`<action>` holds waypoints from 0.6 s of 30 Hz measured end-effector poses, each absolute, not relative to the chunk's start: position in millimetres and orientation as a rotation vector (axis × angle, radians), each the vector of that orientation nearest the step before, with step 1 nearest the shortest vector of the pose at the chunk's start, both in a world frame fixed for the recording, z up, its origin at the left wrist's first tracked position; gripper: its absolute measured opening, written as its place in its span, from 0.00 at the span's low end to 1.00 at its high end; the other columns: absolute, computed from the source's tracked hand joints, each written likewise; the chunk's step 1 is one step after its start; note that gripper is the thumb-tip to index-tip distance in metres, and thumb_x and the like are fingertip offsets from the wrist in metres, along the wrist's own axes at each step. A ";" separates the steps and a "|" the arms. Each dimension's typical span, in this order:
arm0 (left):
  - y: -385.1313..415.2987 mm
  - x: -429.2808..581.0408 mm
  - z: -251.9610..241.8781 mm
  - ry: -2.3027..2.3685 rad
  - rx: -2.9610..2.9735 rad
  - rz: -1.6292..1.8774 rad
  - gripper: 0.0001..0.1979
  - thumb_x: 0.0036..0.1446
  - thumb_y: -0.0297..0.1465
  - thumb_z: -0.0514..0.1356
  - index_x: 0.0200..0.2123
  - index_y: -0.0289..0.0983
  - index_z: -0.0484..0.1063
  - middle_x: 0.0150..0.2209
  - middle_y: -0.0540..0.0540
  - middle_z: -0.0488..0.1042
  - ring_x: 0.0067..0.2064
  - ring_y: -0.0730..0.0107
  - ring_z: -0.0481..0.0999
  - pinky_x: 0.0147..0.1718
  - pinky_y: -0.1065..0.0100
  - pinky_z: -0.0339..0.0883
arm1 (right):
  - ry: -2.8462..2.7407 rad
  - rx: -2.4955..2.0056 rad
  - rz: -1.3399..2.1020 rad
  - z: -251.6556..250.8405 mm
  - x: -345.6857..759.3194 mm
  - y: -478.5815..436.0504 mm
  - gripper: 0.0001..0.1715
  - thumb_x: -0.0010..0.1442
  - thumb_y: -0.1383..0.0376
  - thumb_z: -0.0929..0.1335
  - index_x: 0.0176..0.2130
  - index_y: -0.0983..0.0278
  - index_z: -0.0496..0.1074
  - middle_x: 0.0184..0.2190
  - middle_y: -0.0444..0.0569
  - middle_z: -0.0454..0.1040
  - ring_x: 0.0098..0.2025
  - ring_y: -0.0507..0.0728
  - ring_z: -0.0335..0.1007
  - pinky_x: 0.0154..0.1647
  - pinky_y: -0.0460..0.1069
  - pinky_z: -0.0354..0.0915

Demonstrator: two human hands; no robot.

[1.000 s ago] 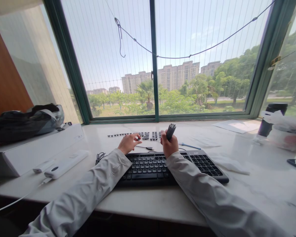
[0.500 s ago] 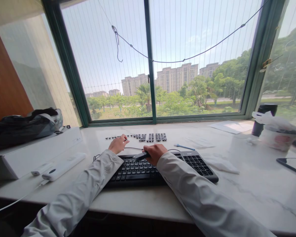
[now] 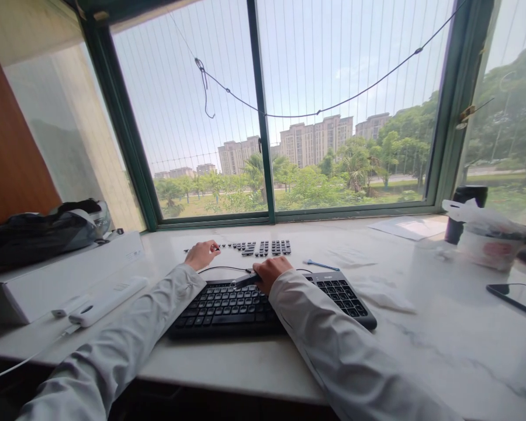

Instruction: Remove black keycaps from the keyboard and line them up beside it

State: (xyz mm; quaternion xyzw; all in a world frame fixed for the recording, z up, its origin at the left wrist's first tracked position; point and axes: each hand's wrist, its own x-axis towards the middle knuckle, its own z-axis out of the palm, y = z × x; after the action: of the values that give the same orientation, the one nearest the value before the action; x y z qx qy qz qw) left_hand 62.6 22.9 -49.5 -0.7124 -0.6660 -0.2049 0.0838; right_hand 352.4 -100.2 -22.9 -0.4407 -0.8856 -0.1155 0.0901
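A black keyboard (image 3: pixel 228 320) lies in front of me, its number pad on the right showing bare square sockets. My right hand (image 3: pixel 272 272) is wrapped round a black handheld tool (image 3: pixel 247 279), whose thin, shiny tip points left just over the upper rows of keys. Behind the keyboard's left end, my left hand (image 3: pixel 202 255) is closed in a pinch on a small dark piece that looks like a keycap (image 3: pixel 217 248). Loose black keycaps (image 3: pixel 275 248) stand in rows on the table beyond both hands; the left hand hides some of them.
A blue stick-like tool (image 3: pixel 323 265) and thin plastic wrappers (image 3: pixel 388 295) lie right of the keycaps. Further right are a phone (image 3: pixel 517 297), a bagged tub (image 3: pixel 488 242) and a dark cylinder (image 3: pixel 469 202). A white box (image 3: pixel 70 272) and white power strip (image 3: pixel 107 301) are left.
My view has shifted slightly, with the keyboard and both hands lower left in it. The left hand still pinches the small dark piece; the right keeps its hold on the tool.
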 end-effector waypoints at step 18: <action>90.6 86.3 -49.7 -1.976 -2.194 -0.249 0.11 0.47 0.38 0.61 0.35 0.47 0.76 0.39 0.50 0.77 0.32 0.70 0.74 0.36 0.70 0.63 | -2.611 -1.230 -0.392 -29.2 352.5 -95.2 0.16 0.53 0.57 0.63 0.39 0.62 0.71 0.34 0.54 0.76 0.36 0.62 0.73 0.33 0.54 0.64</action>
State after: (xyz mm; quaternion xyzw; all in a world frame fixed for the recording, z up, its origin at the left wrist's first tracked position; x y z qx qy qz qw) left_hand 86.3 90.6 -49.7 -0.7375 -0.6642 -0.0838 0.0890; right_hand 352.5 -95.2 -29.2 -0.4195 -0.8906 -0.1338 0.1140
